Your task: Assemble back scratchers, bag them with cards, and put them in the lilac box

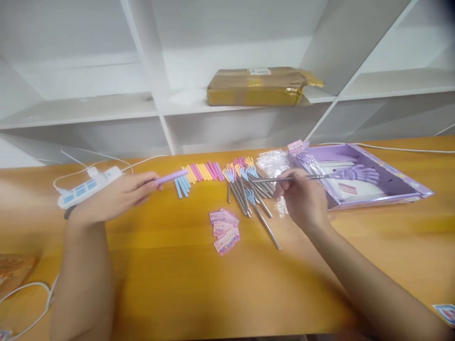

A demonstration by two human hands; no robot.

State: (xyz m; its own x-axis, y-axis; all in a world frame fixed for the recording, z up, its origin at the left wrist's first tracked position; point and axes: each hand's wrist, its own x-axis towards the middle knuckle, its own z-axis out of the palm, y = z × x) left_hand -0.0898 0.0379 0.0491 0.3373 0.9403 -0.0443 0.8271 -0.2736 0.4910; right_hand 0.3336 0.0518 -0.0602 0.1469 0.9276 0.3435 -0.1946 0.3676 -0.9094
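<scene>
My left hand (137,189) pinches a light purple tube (173,177) by one end, its free end pointing right. My right hand (302,196) is closed around the metal rod of a back scratcher (359,174) with a purple hand-shaped head, which lies over the purple box in view. The rod's bare end points left, toward the tube but well apart from it. Between the hands lies a pile of back scratchers (245,182) with blue, yellow and pink heads and metal rods. Beside it, blue, yellow, pink and purple tubes (202,172) lie in a row.
Several pink printed cards (225,229) lie at mid-table. Clear plastic bags (273,163) sit against the purple box (384,201) at right. A white power strip (90,187) with cables is behind my left wrist. A taped brown parcel (256,87) rests on the shelf.
</scene>
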